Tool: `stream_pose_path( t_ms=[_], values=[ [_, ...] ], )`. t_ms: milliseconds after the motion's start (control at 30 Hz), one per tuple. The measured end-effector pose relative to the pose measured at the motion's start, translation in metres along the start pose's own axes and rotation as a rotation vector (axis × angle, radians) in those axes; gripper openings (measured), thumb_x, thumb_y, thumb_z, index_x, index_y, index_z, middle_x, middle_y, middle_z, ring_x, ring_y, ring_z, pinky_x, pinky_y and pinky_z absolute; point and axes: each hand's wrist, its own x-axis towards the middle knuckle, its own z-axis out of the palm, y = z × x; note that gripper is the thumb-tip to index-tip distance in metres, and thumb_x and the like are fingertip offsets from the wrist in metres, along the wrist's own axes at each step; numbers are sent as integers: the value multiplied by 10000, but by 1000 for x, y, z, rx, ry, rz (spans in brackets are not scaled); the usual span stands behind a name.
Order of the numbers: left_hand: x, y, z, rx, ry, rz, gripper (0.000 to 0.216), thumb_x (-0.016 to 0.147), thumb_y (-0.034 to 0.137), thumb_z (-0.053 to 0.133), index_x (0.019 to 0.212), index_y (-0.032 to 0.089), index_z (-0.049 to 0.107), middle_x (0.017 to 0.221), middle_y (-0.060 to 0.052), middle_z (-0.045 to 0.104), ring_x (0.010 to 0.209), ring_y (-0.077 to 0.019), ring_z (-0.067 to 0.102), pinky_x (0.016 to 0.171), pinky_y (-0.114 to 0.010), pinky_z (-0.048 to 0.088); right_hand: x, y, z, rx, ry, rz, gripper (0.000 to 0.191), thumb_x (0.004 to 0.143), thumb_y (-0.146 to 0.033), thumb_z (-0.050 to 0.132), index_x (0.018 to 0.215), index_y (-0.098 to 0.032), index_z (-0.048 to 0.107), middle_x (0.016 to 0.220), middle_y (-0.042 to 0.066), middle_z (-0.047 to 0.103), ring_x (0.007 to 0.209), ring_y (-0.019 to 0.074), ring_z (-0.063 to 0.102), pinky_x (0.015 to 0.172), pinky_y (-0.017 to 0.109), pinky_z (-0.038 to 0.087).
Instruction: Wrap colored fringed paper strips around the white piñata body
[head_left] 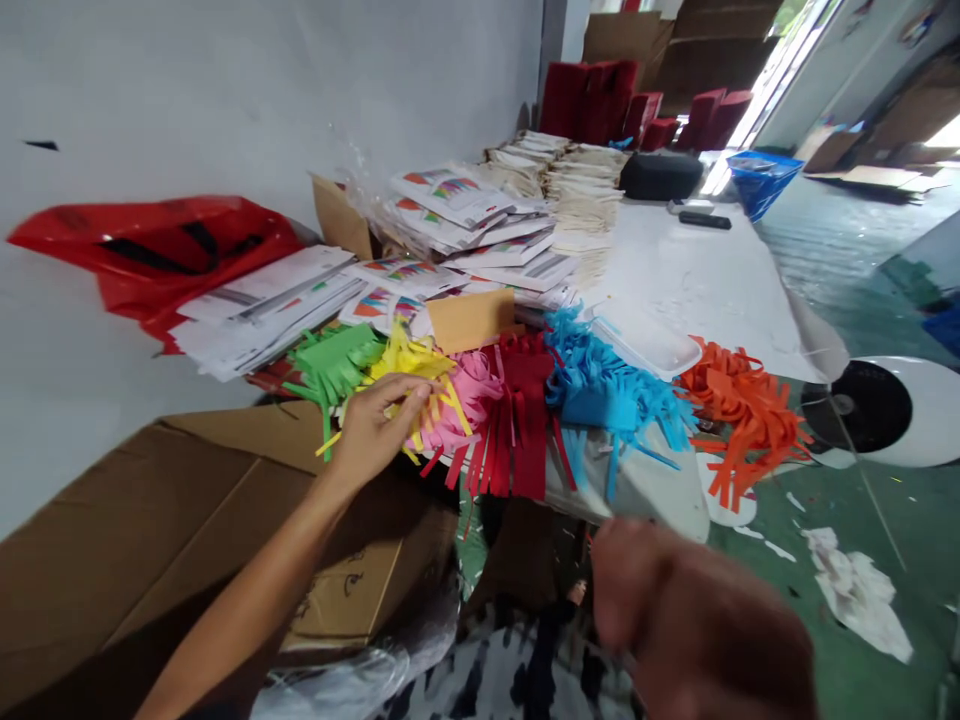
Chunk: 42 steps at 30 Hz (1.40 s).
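At the table's near edge, the thumb and fingers of my left hand (382, 420) are pinched on the yellow fringed paper (412, 360). Green fringed paper (337, 360) lies to its left, and pink fringed paper (472, 390) to its right. Farther right come red fringed paper (529, 410) hanging over the edge, blue fringed paper (607, 385) and orange fringed paper (742, 410). Close to the camera, my right hand (697, 620) is blurred, its fingers curled in. Whatever it may hold is hidden.
Printed packets (457, 200) are piled behind the fringes, beside bundles of cream strips (585, 200). A tan card (472, 320) and a clear plastic tray (645, 340) lie nearer. An open cardboard box (225, 500) stands below left; a red bag (165, 250) rests against the wall.
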Motion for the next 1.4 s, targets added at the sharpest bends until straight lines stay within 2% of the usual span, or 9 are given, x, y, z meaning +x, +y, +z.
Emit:
stream_pose_path(
  t_ms=[67,167,400,533,733,900,1033,1200,1400],
  values=[
    [-9,6,8,5,-75,61,213,1015,357,576,1001,314,784,986,-11,803,939,-234,743,889,-406,587,13,15,-5,-2,132,155,313,991,-507,624,755,-306,671,763,18,712,683,213,664,621,353,557],
    [-16,18,27,-30,-178,165,224,1013,297,573,1076,365,778,1003,-4,805,945,-237,746,891,-430,600,23,50,-36,-274,216,289,342,1032,-460,576,788,-252,693,804,31,724,747,200,675,706,329,539],
    [-16,51,90,-189,-368,469,254,999,197,599,1152,335,747,1007,-15,805,948,-206,742,845,-357,619,-7,141,-185,-1130,290,395,328,1025,-396,507,1009,-186,758,1083,135,763,959,298,700,833,415,524],
    [-9,77,127,-222,-488,532,223,1026,186,584,1166,279,731,1033,-40,798,995,-198,721,860,-344,606,-7,176,-239,-1253,172,466,402,1029,-297,440,1157,-108,771,1205,204,738,1030,307,676,880,420,513],
    [6,117,181,-220,-629,645,189,1044,177,559,1109,237,727,994,-54,791,975,-198,719,855,-343,584,31,219,-258,-1208,23,426,390,1034,-329,492,1294,-162,729,1419,202,648,1237,360,587,1061,526,439],
    [17,135,219,-209,-682,653,193,1055,201,553,1029,222,743,961,-54,791,942,-194,720,832,-323,567,48,235,-267,-1135,-18,391,266,946,-315,639,1101,-139,765,1352,207,676,1188,351,612,1021,501,477],
    [42,143,247,-198,-584,495,172,1037,246,599,983,227,761,958,-50,800,916,-205,730,818,-333,560,48,221,-280,-1059,-24,308,202,954,-312,632,1011,-182,775,1232,141,726,1099,279,669,977,412,511],
    [85,154,292,-211,-409,224,130,992,257,655,985,232,783,982,-42,811,873,-213,739,759,-329,551,40,192,-289,-1006,-91,180,266,1014,-371,580,1039,-243,813,1215,103,764,1141,292,682,1052,472,460],
    [100,158,338,-312,-387,164,202,940,137,636,1033,242,781,1059,-40,804,955,-206,745,786,-303,577,25,178,-286,-804,-24,81,308,1035,-413,551,1062,-291,832,1223,69,778,1097,274,726,1010,487,534]
  ],
)
